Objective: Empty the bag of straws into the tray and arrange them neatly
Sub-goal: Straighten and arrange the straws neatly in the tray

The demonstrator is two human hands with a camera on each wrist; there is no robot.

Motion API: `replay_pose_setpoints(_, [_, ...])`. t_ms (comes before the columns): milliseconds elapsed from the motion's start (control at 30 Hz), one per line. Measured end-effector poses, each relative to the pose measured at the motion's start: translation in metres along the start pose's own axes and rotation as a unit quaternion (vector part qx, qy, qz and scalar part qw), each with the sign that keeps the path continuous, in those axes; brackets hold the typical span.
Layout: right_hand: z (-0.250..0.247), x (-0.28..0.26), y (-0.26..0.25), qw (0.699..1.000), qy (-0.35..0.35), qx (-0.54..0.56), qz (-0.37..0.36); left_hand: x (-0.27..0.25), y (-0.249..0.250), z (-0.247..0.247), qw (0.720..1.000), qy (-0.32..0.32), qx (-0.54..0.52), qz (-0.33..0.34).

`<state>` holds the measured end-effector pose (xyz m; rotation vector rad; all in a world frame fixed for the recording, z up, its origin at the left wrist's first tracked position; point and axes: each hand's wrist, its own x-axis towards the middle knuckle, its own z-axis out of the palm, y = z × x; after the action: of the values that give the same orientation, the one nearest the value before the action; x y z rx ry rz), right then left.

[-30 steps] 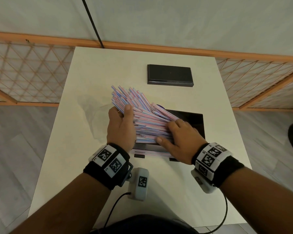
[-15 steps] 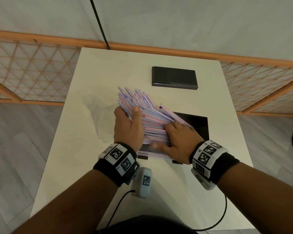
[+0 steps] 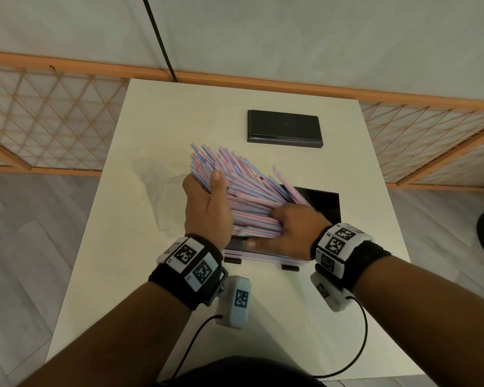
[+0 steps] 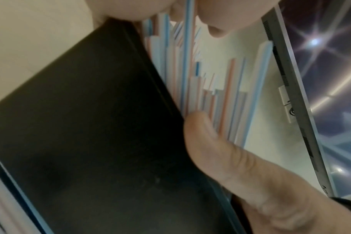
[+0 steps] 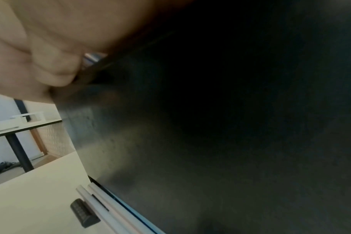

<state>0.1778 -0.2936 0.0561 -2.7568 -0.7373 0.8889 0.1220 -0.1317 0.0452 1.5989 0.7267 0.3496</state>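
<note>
I am standing at a pale counter (image 3: 151, 113) beside an orange lattice fence (image 3: 39, 121) and a grey wall. My left hand (image 3: 207, 210) is clutching the straws (image 3: 243, 185) from the left; my right hand (image 3: 288, 233) is gripping them over the black tray (image 3: 324, 202). Since a second ago, I am lifting the fanned bundle steeper. A black box (image 3: 284, 132) is lying behind.

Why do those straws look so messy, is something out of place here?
Yes. The straws fan out crookedly over the black tray, held by the left hand and right hand. A few stray straws lie on the table beside the tray's near edge.
</note>
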Motion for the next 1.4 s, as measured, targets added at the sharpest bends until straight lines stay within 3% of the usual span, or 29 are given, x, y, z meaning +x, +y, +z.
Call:
replay_pose_setpoints(200, [0.0,0.003,-0.004,0.998,-0.039,0.048,0.024,-0.005,0.002,0.001,0.999,-0.01,-0.002,0.033])
replay_pose_setpoints(367, [-0.008,0.005,-0.011,0.999,0.014,0.04,0.021,-0.007,0.005,0.003,0.999,-0.004,-0.009,0.041])
replay_pose_setpoints(500, [-0.014,0.002,-0.013,0.999,0.029,-0.01,0.035,0.001,-0.001,-0.001,0.995,-0.012,0.081,0.051])
replay_pose_setpoints(800, [-0.014,-0.028,0.015,0.989,0.142,0.04,-0.022,0.011,0.002,-0.007,0.996,-0.007,-0.043,-0.075])
replay_pose_setpoints(1033, [0.004,-0.023,0.009,0.984,0.162,0.057,-0.051,0.004,0.005,-0.001,0.999,-0.013,0.038,-0.023])
replay_pose_setpoints(1200, [0.009,-0.03,0.009,0.973,0.209,0.075,-0.071,0.013,-0.014,-0.016,0.993,0.007,-0.06,-0.099])
replay_pose_setpoints(1400, [0.015,-0.03,0.009,0.966,0.232,0.084,-0.077,0.002,-0.036,-0.017,0.965,0.071,-0.125,-0.218])
